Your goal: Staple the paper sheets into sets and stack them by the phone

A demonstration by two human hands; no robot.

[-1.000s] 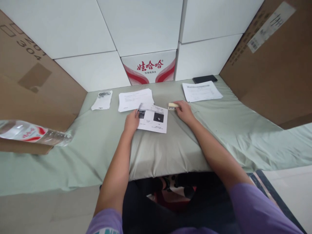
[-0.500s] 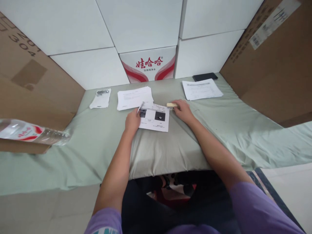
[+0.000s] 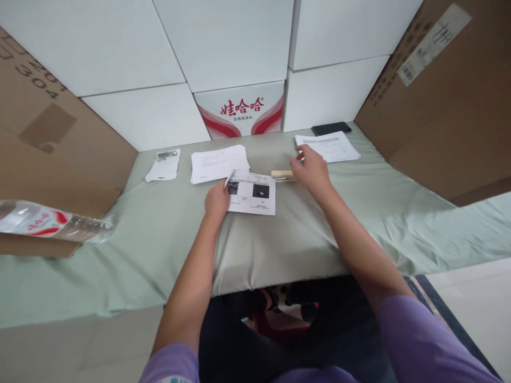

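Note:
My left hand (image 3: 217, 202) is closed on the left edge of a few printed sheets of paper (image 3: 249, 206), which show two dark pictures. One corner of the sheets curls up by my thumb. A cream-coloured stapler (image 3: 281, 174) lies on the green cloth with its left end against the sheets' upper right corner. Above the stapler's right end hovers my right hand (image 3: 313, 169), its fingers apart and nothing in them. Its fingertips point toward the stack of printed papers (image 3: 339, 148) at the right and cover that stack's lower left corner.
Another paper stack (image 3: 217, 164) lies just beyond my left hand. A small plastic bag (image 3: 163, 166) is farther left, and a black phone (image 3: 330, 128) sits behind the right stack. White cartons (image 3: 235, 42) wall the back; brown boxes flank both sides. A water bottle (image 3: 51, 219) lies at left.
My right hand has let go of the stapler and moved up and right toward the right paper stack. My left hand still holds the sheets in place.

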